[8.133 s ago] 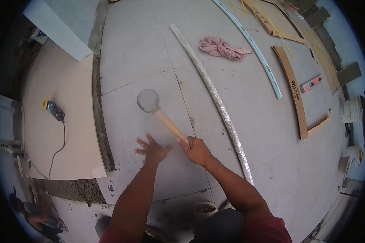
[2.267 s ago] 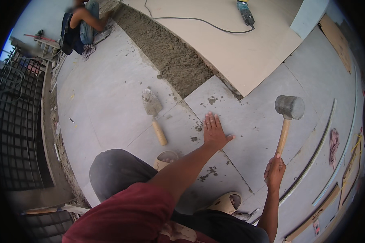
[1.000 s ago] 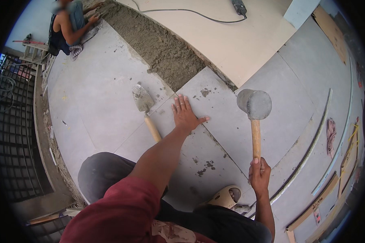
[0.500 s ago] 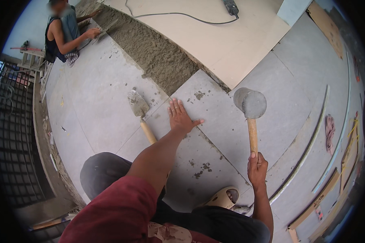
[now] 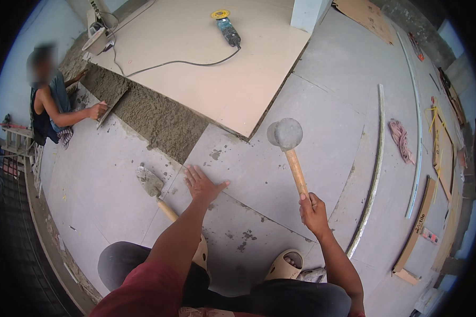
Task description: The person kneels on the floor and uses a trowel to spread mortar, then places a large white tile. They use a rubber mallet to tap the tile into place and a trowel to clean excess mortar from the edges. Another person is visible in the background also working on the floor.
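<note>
My left hand [image 5: 201,184] lies flat, fingers spread, on a large grey floor tile [image 5: 280,179] in front of me. My right hand [image 5: 313,210] grips the wooden handle of a rubber mallet [image 5: 289,148], whose grey head is raised over the same tile. A trowel [image 5: 154,188] with a wooden handle rests on the floor just left of my left hand. I am crouched, with a beige sandal [image 5: 284,264] showing near the tile's near edge.
A strip of wet mortar [image 5: 143,113] runs beyond the tile, next to a beige tile [image 5: 222,84] with an angle grinder [image 5: 226,26] on it. Another person [image 5: 53,103] spreads mortar at the left. Long trim strips [image 5: 373,174], wooden boards and a pink rope [image 5: 399,138] lie right.
Over the last second my left hand has stayed flat on the tile and the mallet has stayed raised over it; the view has shifted slightly. Eight seconds ago I faced another part of the floor.
</note>
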Motion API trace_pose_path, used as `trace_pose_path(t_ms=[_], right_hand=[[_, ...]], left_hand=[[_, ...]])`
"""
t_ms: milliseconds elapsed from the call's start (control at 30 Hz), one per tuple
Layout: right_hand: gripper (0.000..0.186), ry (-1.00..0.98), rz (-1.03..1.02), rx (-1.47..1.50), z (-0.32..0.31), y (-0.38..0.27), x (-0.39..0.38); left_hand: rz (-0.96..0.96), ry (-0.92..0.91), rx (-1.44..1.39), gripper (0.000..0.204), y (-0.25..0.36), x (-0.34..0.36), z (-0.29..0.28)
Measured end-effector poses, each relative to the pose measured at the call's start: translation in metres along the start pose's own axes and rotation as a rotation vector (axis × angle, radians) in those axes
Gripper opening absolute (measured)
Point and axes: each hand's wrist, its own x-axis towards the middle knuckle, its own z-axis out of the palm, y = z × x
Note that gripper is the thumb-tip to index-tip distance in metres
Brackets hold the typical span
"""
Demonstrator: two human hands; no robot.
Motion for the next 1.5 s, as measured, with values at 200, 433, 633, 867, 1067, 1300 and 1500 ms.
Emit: trace_pose_path(t_ms=[200, 433, 633, 867, 1067, 1300, 1500], right_hand=[[0.052, 0.039, 0.089, -0.008, 0.009, 0.031, -0.002], [0.054, 0.026, 0.314, 0.075, 0.019, 0.032, -0.031], [0.054, -0.039, 0.308, 0.269, 0.014, 0.037, -0.033], [0.048, 0.274, -0.001, 0.084, -0.031, 0.001, 0.009], [0.045, 0.556, -0.335, 0.119, -0.081, -0.020, 0.033], [0.043, 0.473, 0.004, -0.024, -0.113, 0.036, 0.097], [0.054, 0.518, -0.252, 0.084, -0.132, -0.012, 0.061]], left_hand=[[0.360, -0.041, 0.132, 0.138, 0.069, -0.045, 0.014], [0.601, 0.000, 0.176, 0.129, 0.104, -0.086, 0.059], [0.733, -0.091, 0.196, 0.117, 0.132, -0.131, 0.082], [0.669, -0.040, 0.169, 0.095, 0.229, -0.124, 0.068], [0.742, -0.071, 0.250, 0.096, 0.305, -0.122, 0.052], [0.629, -0.234, 0.322, 0.120, 0.350, -0.137, 0.051], [0.594, -0.286, 0.373, 0.127, 0.356, -0.134, 0.055]])
